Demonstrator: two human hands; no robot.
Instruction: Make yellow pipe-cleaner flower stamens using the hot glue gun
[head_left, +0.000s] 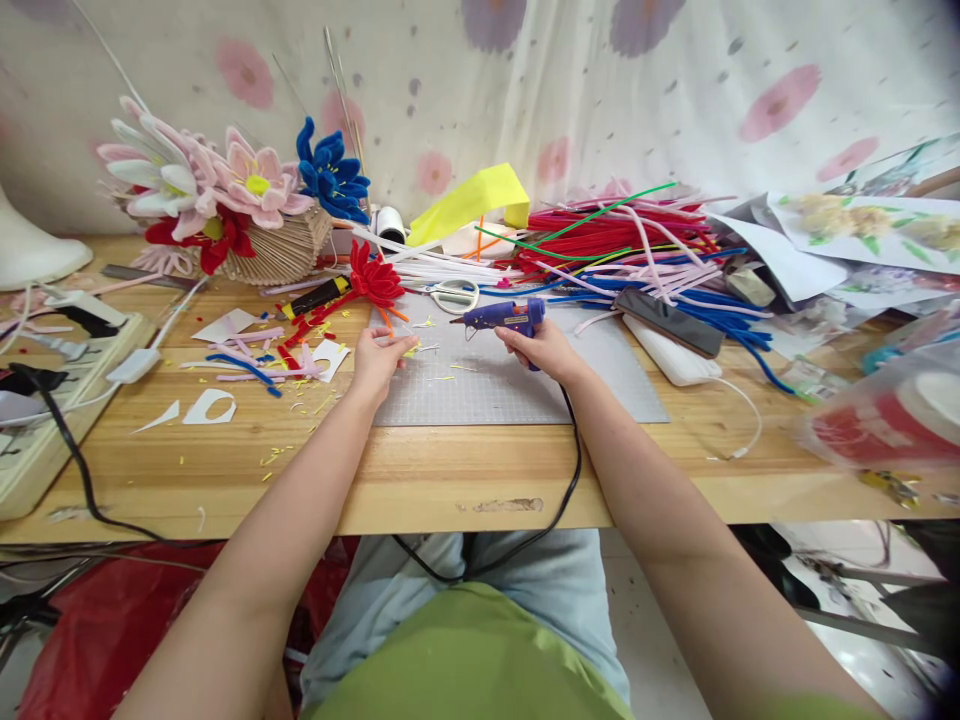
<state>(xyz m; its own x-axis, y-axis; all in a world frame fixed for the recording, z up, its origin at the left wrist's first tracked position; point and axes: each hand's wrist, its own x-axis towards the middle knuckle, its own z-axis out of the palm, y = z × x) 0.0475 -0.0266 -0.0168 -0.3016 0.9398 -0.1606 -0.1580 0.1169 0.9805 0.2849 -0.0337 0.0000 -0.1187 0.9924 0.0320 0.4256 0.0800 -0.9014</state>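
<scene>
Head view: right hand fingers curled round the grip of a blue plastic glue gun, nozzle pointing toward the left hand; left fingers pinched nearly together on a tiny yellow piece, exact shape unclear. Glue gun held over smooth grey gridded mat. Further out: fuzzy red flower, long fuzzy red stems bundled, wood-grain surface below.
</scene>
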